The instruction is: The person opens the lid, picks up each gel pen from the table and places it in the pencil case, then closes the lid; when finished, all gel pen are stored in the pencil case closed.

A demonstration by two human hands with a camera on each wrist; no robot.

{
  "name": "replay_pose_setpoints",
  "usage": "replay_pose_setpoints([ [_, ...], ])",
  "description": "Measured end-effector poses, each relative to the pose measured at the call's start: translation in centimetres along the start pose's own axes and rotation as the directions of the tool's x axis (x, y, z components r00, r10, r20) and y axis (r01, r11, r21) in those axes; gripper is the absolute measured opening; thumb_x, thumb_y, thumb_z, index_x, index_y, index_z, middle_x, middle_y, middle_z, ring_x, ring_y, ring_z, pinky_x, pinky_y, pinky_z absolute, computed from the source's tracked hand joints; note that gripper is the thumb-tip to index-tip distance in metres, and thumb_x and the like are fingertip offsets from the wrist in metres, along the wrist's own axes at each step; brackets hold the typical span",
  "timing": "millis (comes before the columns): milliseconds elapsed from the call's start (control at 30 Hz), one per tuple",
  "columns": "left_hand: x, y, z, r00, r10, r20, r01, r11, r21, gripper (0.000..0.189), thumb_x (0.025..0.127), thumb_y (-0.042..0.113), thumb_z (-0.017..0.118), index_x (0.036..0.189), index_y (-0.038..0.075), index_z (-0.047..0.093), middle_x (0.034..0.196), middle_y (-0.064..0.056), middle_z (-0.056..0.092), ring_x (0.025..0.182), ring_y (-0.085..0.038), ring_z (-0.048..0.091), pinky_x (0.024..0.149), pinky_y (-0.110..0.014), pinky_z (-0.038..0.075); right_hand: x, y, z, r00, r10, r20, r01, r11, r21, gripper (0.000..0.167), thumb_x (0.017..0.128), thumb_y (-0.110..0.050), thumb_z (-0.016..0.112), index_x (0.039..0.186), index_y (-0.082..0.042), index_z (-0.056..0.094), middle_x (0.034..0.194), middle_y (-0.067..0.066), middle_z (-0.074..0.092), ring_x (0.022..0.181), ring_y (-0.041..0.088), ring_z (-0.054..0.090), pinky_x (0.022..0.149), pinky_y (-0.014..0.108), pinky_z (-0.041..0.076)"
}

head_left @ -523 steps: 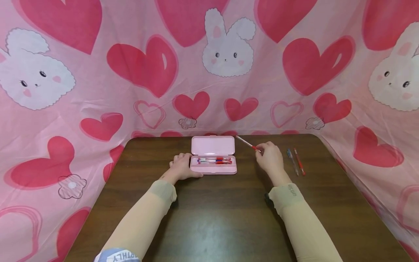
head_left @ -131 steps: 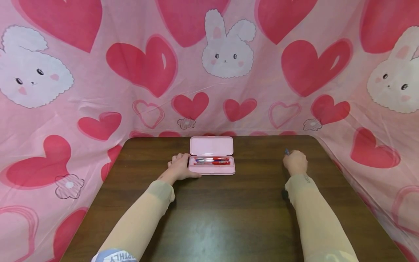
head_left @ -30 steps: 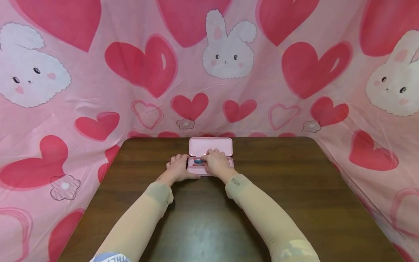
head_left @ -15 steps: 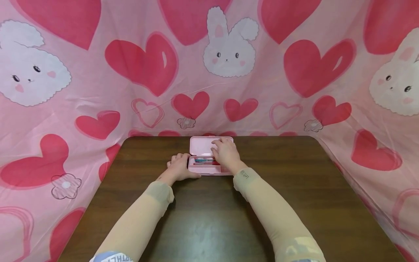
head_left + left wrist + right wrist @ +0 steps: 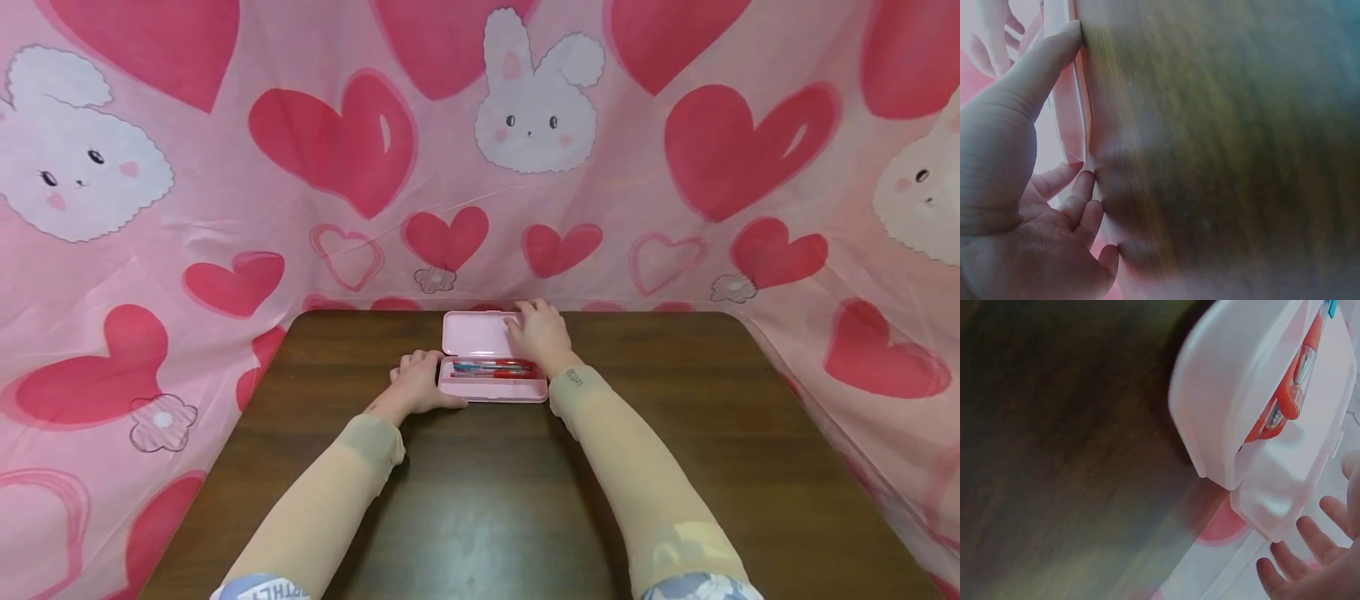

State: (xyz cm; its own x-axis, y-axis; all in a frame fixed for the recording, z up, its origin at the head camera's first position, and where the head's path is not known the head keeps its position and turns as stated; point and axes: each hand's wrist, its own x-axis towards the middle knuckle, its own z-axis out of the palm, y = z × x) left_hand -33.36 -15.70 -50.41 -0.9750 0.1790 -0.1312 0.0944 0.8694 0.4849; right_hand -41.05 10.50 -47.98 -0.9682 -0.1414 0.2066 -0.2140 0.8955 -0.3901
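Observation:
A pink pencil case (image 5: 487,389) lies open on the table, its lid (image 5: 477,335) folded back toward the curtain. Several pens (image 5: 491,367) with red and teal parts lie in its rear compartment. My left hand (image 5: 416,385) grips the left end of the case; in the left wrist view its thumb lies along the front side and its fingers bend round the end. At the lid's right edge is my right hand (image 5: 543,335), its fingers spread. The right wrist view shows those fingers (image 5: 1316,540) beside the lid's corner, holding nothing; whether one touches it I cannot tell.
The dark wooden table (image 5: 480,500) stretches out in front of the case and to both sides. A pink curtain (image 5: 600,192) with hearts and rabbits hangs close behind the table's back edge and along both sides.
Earlier, pens lay on the table at the right; they are off it now. My right hand brought a blue-capped pen into the case, let go, and moved to the lid's right edge. Left hand stayed.

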Motion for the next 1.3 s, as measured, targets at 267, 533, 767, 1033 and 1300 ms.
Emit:
replay_pose_setpoints([
  [267, 0.1, -0.1, 0.0, 1.0, 0.003, -0.001, -0.003, 1.0, -0.003, 0.103, 0.076, 0.064, 0.094, 0.153, 0.01, 0.051, 0.15, -0.018, 0.054, 0.142, -0.039, 0.041, 0.119, -0.064, 0.032, 0.9, 0.3, -0.2, 0.999, 0.033, 0.01, -0.034, 0.999, 0.031, 0.056, 0.111, -0.047, 0.057, 0.153, -0.011, 0.061, 0.156, 0.021, 0.06, 0.145, 0.045, 0.058, 0.125, 0.057, 0.044],
  [533, 0.3, -0.1, 0.2, 1.0, 0.01, -0.014, -0.01, 1.0, -0.004, 0.105, 0.075, 0.065, 0.094, 0.153, 0.011, 0.051, 0.149, -0.017, 0.054, 0.141, -0.039, 0.041, 0.117, -0.063, 0.032, 0.3, 0.2, -1.1, 0.998, 0.028, -0.057, -0.022, 0.995, 0.102, 0.052, 0.11, -0.047, 0.061, 0.145, -0.01, 0.067, 0.148, 0.02, 0.064, 0.141, 0.046, 0.058, 0.122, 0.057, 0.045],
  [767, 0.3, -0.2, 0.4, 1.0, 0.008, -0.021, -0.008, 1.0, 0.003, 0.103, 0.075, 0.066, 0.095, 0.151, 0.01, 0.053, 0.148, -0.018, 0.055, 0.141, -0.04, 0.042, 0.116, -0.063, 0.032, -1.0, 0.2, -1.2, 0.994, 0.036, -0.1, -0.012, 0.973, 0.23, 0.042, 0.107, -0.042, 0.067, 0.132, -0.009, 0.074, 0.14, 0.019, 0.066, 0.135, 0.042, 0.058, 0.12, 0.054, 0.046],
  [1033, 0.3, -0.3, 0.6, 1.0, 0.006, -0.023, -0.006, 1.0, 0.002, 0.102, 0.075, 0.066, 0.095, 0.15, 0.01, 0.054, 0.147, -0.017, 0.055, 0.141, -0.041, 0.042, 0.115, -0.063, 0.032, -2.3, 0.3, -1.8, 0.996, 0.048, -0.075, -0.018, 0.934, 0.357, 0.037, 0.103, -0.037, 0.073, 0.126, -0.008, 0.075, 0.134, 0.019, 0.067, 0.128, 0.04, 0.06, 0.114, 0.055, 0.049],
  [1300, 0.5, -0.5, 0.5, 1.0, -0.003, -0.025, 0.003, 1.0, 0.012, 0.105, 0.073, 0.067, 0.095, 0.151, 0.01, 0.054, 0.146, -0.018, 0.055, 0.14, -0.041, 0.042, 0.114, -0.064, 0.032, -3.5, 0.6, -2.1, 0.999, -0.003, -0.037, 0.015, 0.937, 0.349, 0.04, 0.102, -0.037, 0.072, 0.131, -0.01, 0.074, 0.137, 0.019, 0.066, 0.133, 0.041, 0.059, 0.116, 0.058, 0.047],
])
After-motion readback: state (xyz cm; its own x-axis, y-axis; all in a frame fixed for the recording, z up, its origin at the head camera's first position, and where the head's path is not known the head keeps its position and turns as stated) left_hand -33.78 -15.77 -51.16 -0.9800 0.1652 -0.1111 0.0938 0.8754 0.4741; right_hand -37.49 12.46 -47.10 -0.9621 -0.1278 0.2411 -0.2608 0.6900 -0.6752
